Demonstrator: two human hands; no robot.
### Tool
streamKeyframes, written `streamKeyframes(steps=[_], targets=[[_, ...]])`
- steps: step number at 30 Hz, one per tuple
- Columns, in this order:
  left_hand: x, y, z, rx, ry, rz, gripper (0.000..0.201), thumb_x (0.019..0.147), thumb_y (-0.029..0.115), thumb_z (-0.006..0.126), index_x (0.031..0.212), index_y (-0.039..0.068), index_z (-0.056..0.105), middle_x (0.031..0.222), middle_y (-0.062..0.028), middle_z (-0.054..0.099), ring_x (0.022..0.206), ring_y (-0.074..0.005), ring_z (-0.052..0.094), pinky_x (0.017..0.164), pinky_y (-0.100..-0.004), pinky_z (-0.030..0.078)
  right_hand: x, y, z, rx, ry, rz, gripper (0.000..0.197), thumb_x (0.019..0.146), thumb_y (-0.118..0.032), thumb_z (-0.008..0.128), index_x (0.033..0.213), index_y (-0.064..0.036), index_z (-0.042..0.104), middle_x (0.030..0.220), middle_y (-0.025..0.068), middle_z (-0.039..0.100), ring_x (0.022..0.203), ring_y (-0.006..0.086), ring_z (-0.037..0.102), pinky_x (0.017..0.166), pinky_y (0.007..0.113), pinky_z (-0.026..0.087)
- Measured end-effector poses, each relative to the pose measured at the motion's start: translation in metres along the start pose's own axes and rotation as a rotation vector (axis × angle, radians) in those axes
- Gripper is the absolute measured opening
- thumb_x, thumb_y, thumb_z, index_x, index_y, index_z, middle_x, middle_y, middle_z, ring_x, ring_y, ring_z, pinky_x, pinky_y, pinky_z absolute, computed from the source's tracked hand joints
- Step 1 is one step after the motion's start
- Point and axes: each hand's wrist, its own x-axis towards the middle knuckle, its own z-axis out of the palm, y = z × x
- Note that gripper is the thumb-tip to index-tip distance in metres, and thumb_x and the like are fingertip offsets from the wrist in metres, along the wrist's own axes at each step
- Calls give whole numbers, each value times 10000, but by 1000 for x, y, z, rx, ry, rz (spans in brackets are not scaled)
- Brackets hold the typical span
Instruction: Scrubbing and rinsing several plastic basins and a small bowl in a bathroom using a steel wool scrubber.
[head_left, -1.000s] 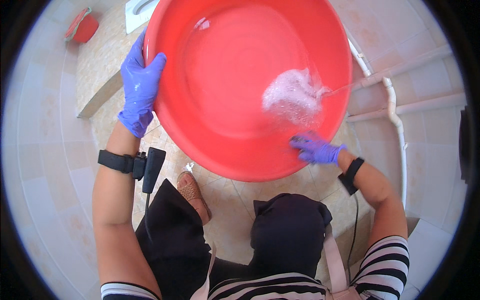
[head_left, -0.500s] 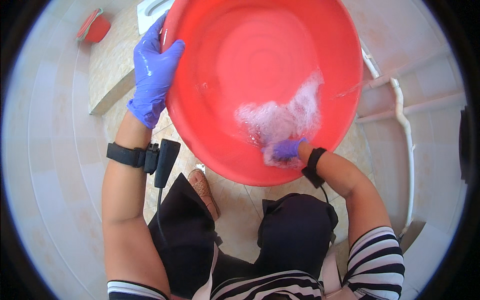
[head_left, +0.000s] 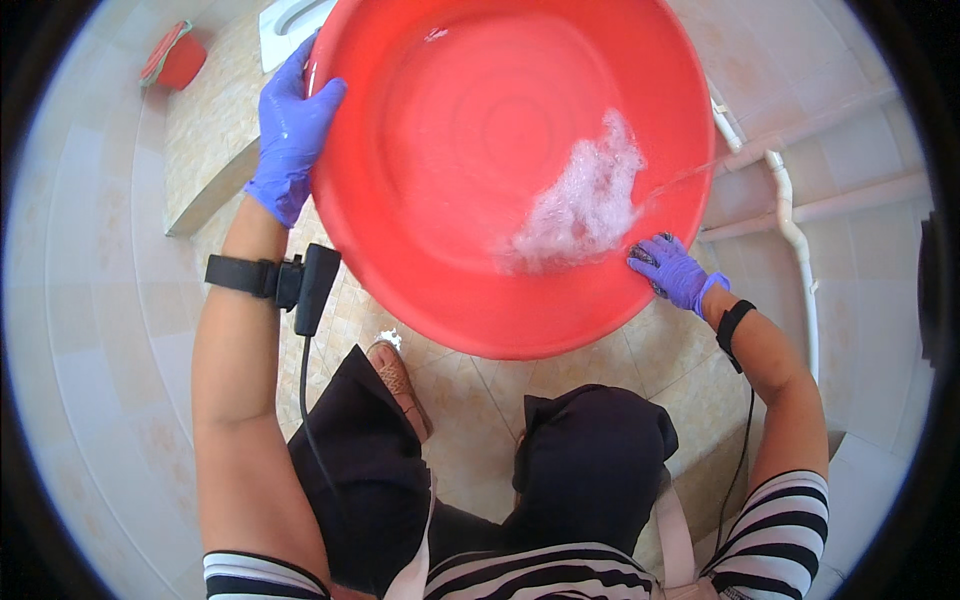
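A large red basin [head_left: 430,120] with a wet inner face fills the upper middle, tilted toward me. White foam [head_left: 580,205] spreads over the right part of its inside. My left hand [head_left: 293,125], in a purple glove, grips the basin's left rim, its thumb lying on the near face and the other fingers partly hidden behind the edge. At the right lower rim is my right hand [head_left: 672,272], also gloved. Its fingers are curled round a dark grey scouring ball [head_left: 643,257], mostly hidden and pressed against the basin.
A small red bucket [head_left: 181,62] with a green-edged liner stands at the upper left, beside a white squat toilet [head_left: 288,28] on a raised tiled step [head_left: 212,185]. White pipes [head_left: 797,240] run along the right wall. A thin water stream [head_left: 690,172] crosses the basin's right edge.
My right hand has moved out of the foam, rightward and up to the basin's rim. The foam has shifted and shrunk at its left side. My left hand keeps its grip.
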Motion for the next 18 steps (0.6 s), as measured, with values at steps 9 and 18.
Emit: streamKeyframes(steps=[9,18], targets=[[4,-5,-5,28,21,8,525,695,39,588,1201,-40,469,1078,-129,577,931,-171,569,821,-274,456,94,-163,-57,1007,207,-215,771,675,-63,646,1340,-68,254,1330,192,332,1217,346,335,1008,421,287],[11,-48,-5,-100,-71,-237,483,762,126,603,1193,-32,452,1071,-129,570,926,-188,572,791,-302,474,-1,12,-7,-17,68,102,488,657,-127,624,1132,-173,518,1182,69,474,1096,284,435,994,455,275]])
